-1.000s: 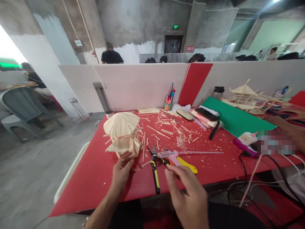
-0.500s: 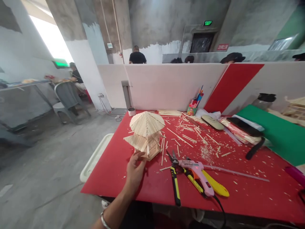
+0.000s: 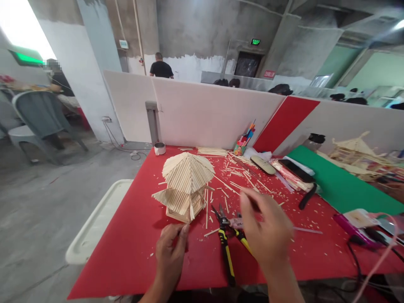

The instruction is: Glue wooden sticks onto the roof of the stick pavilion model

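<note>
Left hand (image 3: 171, 246) beside stick model (image 3: 188, 176); right hand (image 3: 269, 227), blurred, near pliers (image 3: 224, 237). Cannot tell either grip's opening or contents.

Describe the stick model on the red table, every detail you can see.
The model looks built of thin, pale wooden sticks laid side by side. Its peaked, faceted roof slopes down from the top. Below it, a panel juts out at the front left. The base is also of sticks, and some stick ends poke out at the sides. It stands upright on the table, with loose sticks to its right. The left hand is by its front; whether it touches is unclear.
</note>
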Available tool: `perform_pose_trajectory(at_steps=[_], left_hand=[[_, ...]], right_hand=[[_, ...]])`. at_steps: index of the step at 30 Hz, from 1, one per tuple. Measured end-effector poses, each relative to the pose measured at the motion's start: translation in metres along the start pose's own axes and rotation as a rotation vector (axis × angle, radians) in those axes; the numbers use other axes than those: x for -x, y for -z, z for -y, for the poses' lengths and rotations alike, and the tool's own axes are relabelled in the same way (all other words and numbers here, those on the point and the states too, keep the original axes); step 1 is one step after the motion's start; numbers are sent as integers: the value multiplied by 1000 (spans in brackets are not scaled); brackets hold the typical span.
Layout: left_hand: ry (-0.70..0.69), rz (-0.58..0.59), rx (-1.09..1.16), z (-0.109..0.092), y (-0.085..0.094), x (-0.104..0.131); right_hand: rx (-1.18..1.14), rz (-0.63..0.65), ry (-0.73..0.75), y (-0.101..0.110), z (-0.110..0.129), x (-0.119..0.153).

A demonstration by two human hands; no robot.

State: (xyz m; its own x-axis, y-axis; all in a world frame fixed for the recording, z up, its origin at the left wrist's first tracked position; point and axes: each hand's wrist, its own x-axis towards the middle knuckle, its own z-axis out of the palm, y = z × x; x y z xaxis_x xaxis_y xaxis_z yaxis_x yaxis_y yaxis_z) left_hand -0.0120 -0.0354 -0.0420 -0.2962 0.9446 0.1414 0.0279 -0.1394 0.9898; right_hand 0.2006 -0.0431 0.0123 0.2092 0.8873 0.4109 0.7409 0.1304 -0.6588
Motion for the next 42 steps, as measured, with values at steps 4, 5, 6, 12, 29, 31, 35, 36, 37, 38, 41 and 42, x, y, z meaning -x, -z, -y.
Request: perform_pose_trajectory(at_steps=[4,5,6,12,29,31,35,36,37,38,41,42], left_hand=[[-63,60,-2,-5,-1,-4],[-56,69,10,-5,-1,-4],[-45,76,26,-5,-1,-5],[36,98,144,-8,1,-6],[391,340,269,1,-17,12],[427,382,347,-8,-23,16],[421,449,397,-29,-25,20],[422,466,392,-32,-24,22],[424,478,384,-34,-23,23],[427,486,373,-34,-21,25],[424,489,351,-32,-16,28],[420,482,349,-31,-15,28]], right_hand=[[254,373,-50,-46,-24,-106],[280,438,-57,-56,-31,-123],[304,496,-66,-65,-37,-134],[341,694,-90,-102,-60,-146],[-279,366,-117,-40,7,-56],[-367,356,-77,-38,21,-18],[-462,263,-67,-38,34,33],[-473,236,-77,-38,36,39],[-483,221,-86,-36,37,42],[-495,220,-93,-34,38,45],[-503,242,-103,-26,36,49],[-468,224,-103,-23,32,51]])
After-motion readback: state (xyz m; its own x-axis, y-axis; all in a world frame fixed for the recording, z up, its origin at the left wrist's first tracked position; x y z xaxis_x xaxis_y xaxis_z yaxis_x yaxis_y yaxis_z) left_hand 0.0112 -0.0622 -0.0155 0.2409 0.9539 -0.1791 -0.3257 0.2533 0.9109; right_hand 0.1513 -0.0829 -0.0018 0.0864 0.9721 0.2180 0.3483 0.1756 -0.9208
